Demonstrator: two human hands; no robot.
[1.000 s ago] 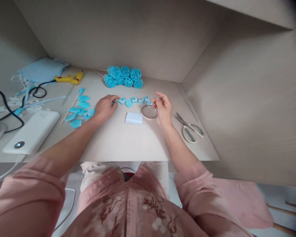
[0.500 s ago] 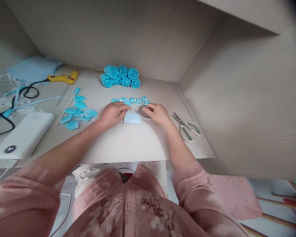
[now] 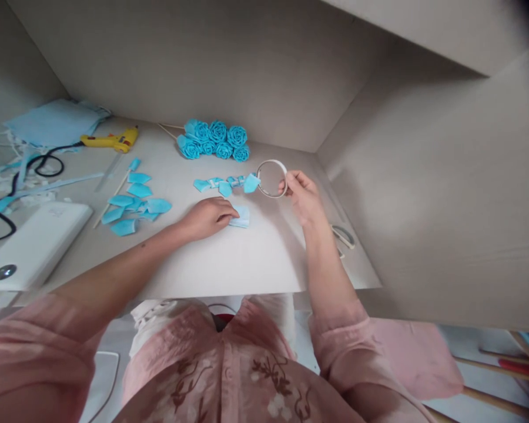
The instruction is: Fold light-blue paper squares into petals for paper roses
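My right hand [image 3: 303, 191] pinches a roll of tape [image 3: 271, 195] by its right side and holds it up on edge above the table. At the roll's left side is a blue petal [image 3: 251, 183]; whether it sticks to the roll I cannot tell. My left hand [image 3: 209, 218] is closed, its fingertips on the left edge of a small light-blue fabric piece [image 3: 242, 217] lying on the table. Behind the hands runs a row of cut blue petals [image 3: 224, 187]. Partly hidden by my right forearm, scissors [image 3: 344, 236] lie at the right.
Blue fabric roses [image 3: 218, 141] lie by the back wall. Loose petals [image 3: 139, 189] and a stick [image 3: 114, 198] are on the left. Beyond them are a yellow glue gun [image 3: 110, 140], face masks [image 3: 55, 122] and a white power bank [image 3: 44, 244] with cords.
My right hand has lifted the tape roll off the table, tilting it upright and moving right. My left hand has shifted slightly down onto the light-blue fabric piece.
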